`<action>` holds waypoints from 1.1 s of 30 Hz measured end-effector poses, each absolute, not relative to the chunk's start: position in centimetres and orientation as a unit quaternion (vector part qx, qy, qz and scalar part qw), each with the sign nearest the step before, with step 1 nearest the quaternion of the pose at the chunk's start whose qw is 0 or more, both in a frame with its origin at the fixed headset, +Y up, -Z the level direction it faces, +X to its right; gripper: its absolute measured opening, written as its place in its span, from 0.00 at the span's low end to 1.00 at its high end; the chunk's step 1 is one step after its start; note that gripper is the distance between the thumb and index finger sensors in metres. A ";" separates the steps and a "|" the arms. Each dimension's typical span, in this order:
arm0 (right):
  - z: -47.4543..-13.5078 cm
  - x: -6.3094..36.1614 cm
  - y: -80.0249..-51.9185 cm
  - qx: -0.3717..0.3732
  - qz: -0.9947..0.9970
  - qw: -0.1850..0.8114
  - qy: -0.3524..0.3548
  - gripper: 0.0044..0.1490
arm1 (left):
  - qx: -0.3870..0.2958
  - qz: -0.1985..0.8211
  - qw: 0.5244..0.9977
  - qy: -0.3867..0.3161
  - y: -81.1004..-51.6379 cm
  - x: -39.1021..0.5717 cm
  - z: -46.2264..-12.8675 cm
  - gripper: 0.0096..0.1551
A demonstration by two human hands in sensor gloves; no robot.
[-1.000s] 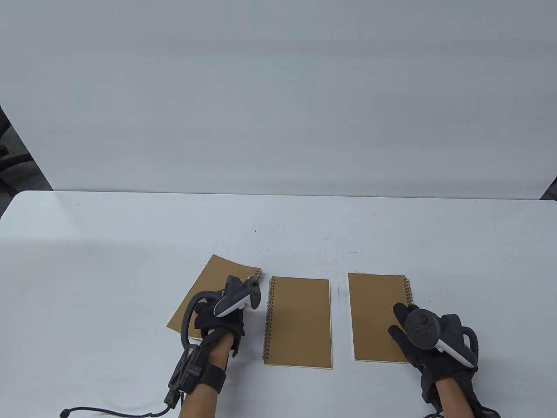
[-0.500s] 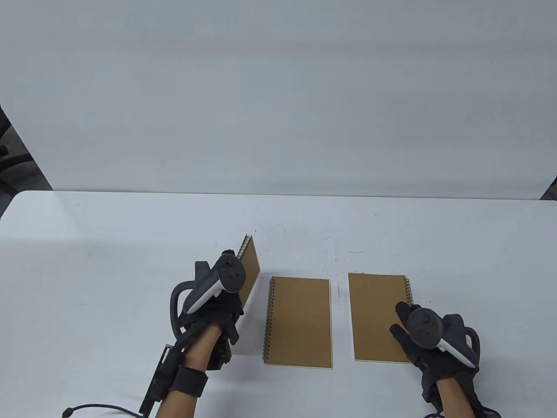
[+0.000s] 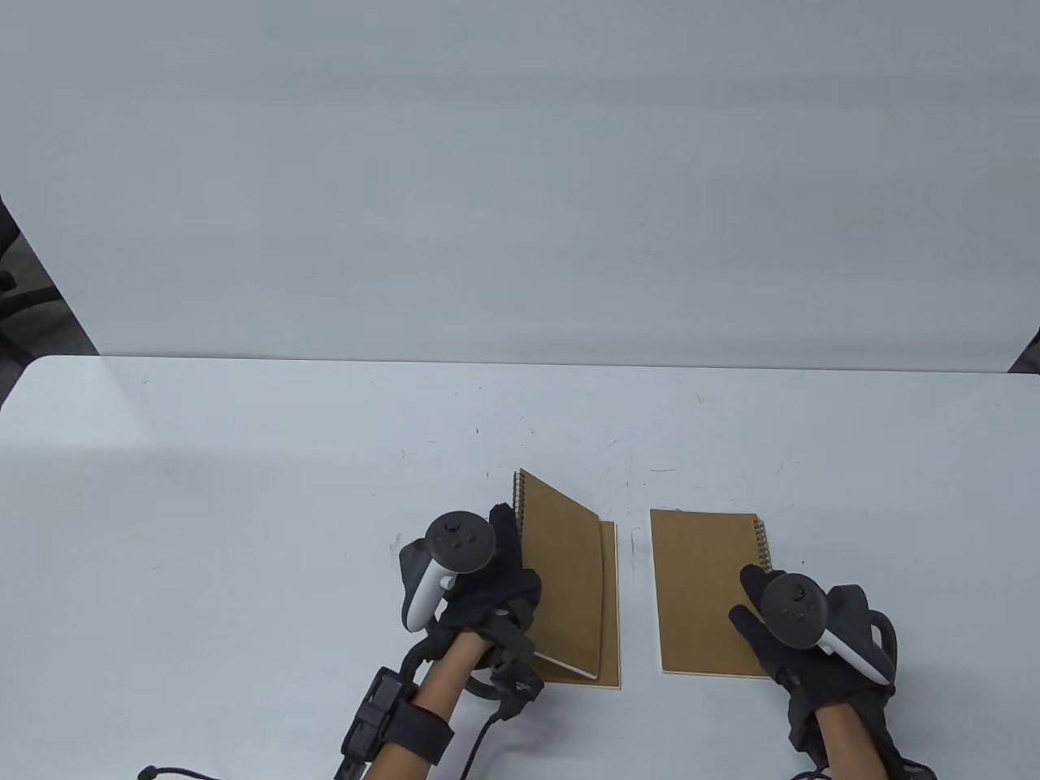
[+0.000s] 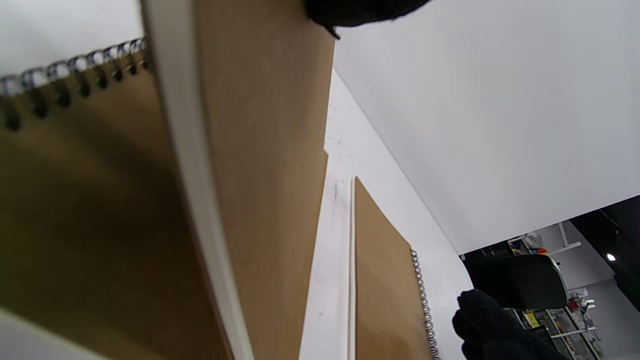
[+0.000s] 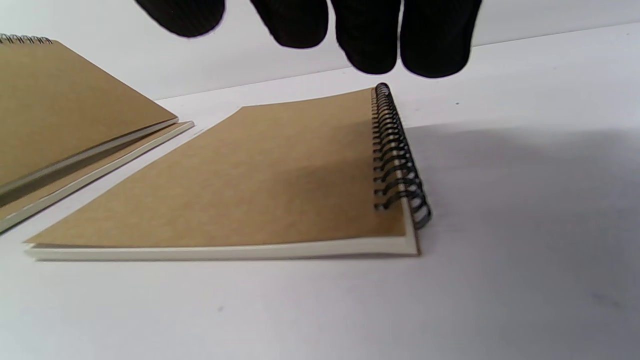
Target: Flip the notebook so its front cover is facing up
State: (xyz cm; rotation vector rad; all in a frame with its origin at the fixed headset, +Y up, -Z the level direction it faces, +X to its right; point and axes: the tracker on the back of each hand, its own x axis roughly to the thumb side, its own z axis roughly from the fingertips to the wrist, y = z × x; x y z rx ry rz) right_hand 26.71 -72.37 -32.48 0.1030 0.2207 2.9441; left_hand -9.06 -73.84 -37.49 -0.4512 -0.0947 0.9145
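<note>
Three brown spiral notebooks are in view. My left hand (image 3: 508,569) grips one notebook (image 3: 561,569) by its left edge and holds it tilted, its spiral at the far left, leaning over the middle notebook (image 3: 611,626) that lies flat beneath. In the left wrist view the held notebook (image 4: 265,150) shows its pale page edge, with a fingertip (image 4: 360,10) on its cover. The right notebook (image 3: 699,585) lies flat with its spiral on the right. My right hand (image 3: 756,605) is open over its near right corner; its fingertips (image 5: 370,45) hang just above the notebook (image 5: 250,190).
The white table (image 3: 244,487) stretches to the left and behind the notebooks, with a white wall panel (image 3: 520,203) along its far edge. A narrow bare gap (image 3: 634,585) separates the middle and right notebooks. A cable (image 3: 479,739) trails from my left wrist.
My left hand lifted the left notebook, swung it upright and carried it right; it now leans over the middle notebook. My right hand has stayed put.
</note>
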 end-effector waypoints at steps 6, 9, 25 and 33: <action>-32.6 27.0 -72.5 0.024 0.992 0.092 0.079 0.41 | -0.239 0.221 0.944 -0.047 -74.3 -8.4 -37.6 0.56; -32.7 27.4 -72.8 0.007 0.993 0.089 0.077 0.42 | -0.243 0.086 0.965 -0.049 -74.2 -7.4 -37.4 0.58; -33.7 25.1 -76.0 -0.045 0.994 -0.048 0.086 0.67 | -0.147 -0.006 0.989 -0.003 -72.9 -11.6 -34.8 0.54; -34.5 25.0 -75.9 -0.088 0.991 0.045 0.090 0.67 | -0.122 0.010 0.992 0.038 -73.9 -19.9 -33.4 0.54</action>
